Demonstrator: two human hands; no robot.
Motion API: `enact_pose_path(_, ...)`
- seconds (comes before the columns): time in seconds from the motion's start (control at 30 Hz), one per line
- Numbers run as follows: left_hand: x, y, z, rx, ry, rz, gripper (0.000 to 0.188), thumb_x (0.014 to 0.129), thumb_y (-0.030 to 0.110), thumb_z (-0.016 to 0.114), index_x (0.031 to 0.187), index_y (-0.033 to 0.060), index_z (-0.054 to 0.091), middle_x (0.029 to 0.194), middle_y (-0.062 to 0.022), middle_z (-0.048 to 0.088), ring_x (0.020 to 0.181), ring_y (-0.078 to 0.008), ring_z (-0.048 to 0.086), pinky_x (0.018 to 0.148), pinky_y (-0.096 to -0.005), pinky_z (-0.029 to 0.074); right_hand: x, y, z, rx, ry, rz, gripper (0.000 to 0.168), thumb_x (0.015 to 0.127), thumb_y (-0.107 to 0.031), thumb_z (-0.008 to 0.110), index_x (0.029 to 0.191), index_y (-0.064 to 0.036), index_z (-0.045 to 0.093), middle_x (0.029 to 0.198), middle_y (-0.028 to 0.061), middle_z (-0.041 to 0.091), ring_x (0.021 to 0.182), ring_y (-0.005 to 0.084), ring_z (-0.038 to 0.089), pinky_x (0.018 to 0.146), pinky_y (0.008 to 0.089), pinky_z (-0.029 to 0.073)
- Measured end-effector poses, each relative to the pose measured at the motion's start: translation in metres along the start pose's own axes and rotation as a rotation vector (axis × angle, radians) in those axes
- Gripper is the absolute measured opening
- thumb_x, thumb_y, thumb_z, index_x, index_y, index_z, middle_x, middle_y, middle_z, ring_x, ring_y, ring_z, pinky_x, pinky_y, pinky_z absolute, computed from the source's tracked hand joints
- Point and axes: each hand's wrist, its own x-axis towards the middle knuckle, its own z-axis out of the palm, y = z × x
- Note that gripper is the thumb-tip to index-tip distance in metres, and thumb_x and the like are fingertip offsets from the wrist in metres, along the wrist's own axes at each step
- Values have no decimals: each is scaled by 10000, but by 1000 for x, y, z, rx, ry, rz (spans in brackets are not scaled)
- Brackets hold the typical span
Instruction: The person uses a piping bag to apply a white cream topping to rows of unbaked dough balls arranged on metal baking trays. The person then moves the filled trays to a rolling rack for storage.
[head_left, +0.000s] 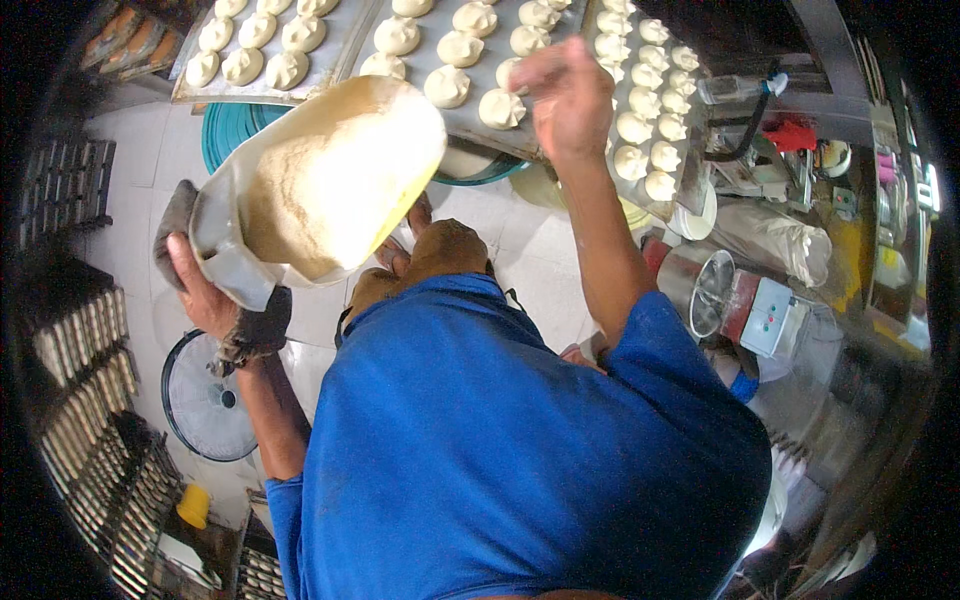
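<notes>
My left hand, partly covered by a dark worn glove or cloth, grips a cut-open pale plastic container. Tan granules, perhaps sugar or crumbs, form a heap inside it, and glare washes out part of the heap. Over the middle metal baking tray hovers my right hand, blurred, with its fingers bent together. Whether it pinches anything cannot be made out. Rounded dough pieces with pinched, creased tops sit in rows on that tray. Similar pieces cover the left tray and the right tray.
Beneath the trays stands a teal round tub. A floor fan is at lower left, near racks of loaded trays. To the right are a steel mixer bowl, a control box and a large sack.
</notes>
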Motion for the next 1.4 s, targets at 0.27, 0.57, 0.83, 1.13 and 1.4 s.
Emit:
enact_pose_path(0.27, 19, 79, 48, -944, -47, -474, 362, 931, 252, 459, 1164, -18, 523, 1109, -108, 578, 996, -184, 541, 880, -320, 421, -47, -13, 80, -1265, -1004, -356, 319, 700, -183, 687, 944, 9, 613, 841, 205, 614, 805, 356, 606, 760, 398, 490)
enact_pose_path(0.57, 26, 137, 95, -825, -89, -423, 345, 875, 276, 531, 1109, 25, 557, 952, -74, 611, 829, -160, 547, 722, -279, 436, -8, -38, 21, -924, -799, 312, 310, 737, -163, 678, 984, 7, 600, 734, 41, 612, 605, 66, 541, 463, 225, 428)
enact_pose_path(0.83, 33, 179, 137, -799, -66, -368, 382, 903, 325, 512, 1058, -11, 609, 921, -50, 627, 815, -120, 541, 718, -259, 431, 23, -85, -72, 485, 60, 496, 429, 881, -431, 509, 576, -180, 341, 508, -46, 316, 386, 67, 254, 353, 209, 209)
enact_pose_path(1.13, 40, 146, 131, -500, 62, -257, 451, 864, 332, 539, 1203, 40, 484, 1062, -106, 584, 898, -209, 567, 792, -321, 448, 1, -34, -160, 163, 541, 322, 425, 893, -416, 498, 610, -139, 346, 532, -15, 298, 443, 111, 280, 394, 234, 225)
enact_pose_path(1.4, 36, 109, 110, 119, 10, 164, 708, 704, 241, 660, 1321, 96, 343, 1122, -164, 547, 973, -324, 567, 844, -373, 437, -2, 8, -186, 84, 660, 382, 456, 903, -426, 475, 577, -152, 310, 511, -25, 252, 436, 108, 251, 384, 245, 189)
